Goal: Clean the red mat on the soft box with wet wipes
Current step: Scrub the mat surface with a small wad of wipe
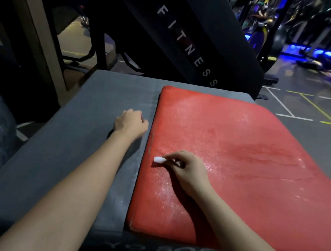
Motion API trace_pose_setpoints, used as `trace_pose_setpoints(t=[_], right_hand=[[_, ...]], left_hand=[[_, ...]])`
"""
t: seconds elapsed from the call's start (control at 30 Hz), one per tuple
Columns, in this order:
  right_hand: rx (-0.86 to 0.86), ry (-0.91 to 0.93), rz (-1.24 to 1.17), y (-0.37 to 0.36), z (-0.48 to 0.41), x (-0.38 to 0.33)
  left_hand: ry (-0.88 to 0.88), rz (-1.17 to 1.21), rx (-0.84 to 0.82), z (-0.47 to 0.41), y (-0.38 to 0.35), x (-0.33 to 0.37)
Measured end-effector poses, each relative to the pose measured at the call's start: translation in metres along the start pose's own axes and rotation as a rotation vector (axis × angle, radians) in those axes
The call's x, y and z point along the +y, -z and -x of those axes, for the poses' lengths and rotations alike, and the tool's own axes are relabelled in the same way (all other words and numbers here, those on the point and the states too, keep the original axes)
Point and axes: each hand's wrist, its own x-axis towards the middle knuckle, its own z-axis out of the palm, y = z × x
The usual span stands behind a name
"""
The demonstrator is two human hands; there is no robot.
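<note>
Soft box (69,155) up front, red mat (245,197) on its right half. Right hand (186,170) pinches a wipe (159,160) at the mat's left edge, left hand (131,122) is an empty fist on the box. Wet sheen in patches, so I'd guess roughly halfway.

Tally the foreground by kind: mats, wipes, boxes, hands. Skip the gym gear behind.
mat: 1 (red)
wipe: 1 (white)
box: 1 (grey)
hands: 2 (left hand on the box, right hand pinching the wipe on the mat)
Total: 5
</note>
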Motion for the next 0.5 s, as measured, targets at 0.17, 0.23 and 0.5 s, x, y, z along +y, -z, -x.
trace_pose_setpoints(t=[0.17,0.23,0.5], right_hand=[[0.009,-0.094,-0.038,0.0,-0.003,-0.001],[-0.007,-0.154,-0.103,0.003,-0.007,-0.003],[0.046,0.112,0.215,-0.017,-0.074,0.008]], left_hand=[[-0.059,0.104,0.089,-0.045,-0.048,0.01],[-0.032,0.09,0.104,-0.057,-0.06,0.003],[-0.115,0.059,-0.088,-0.07,-0.07,0.005]])
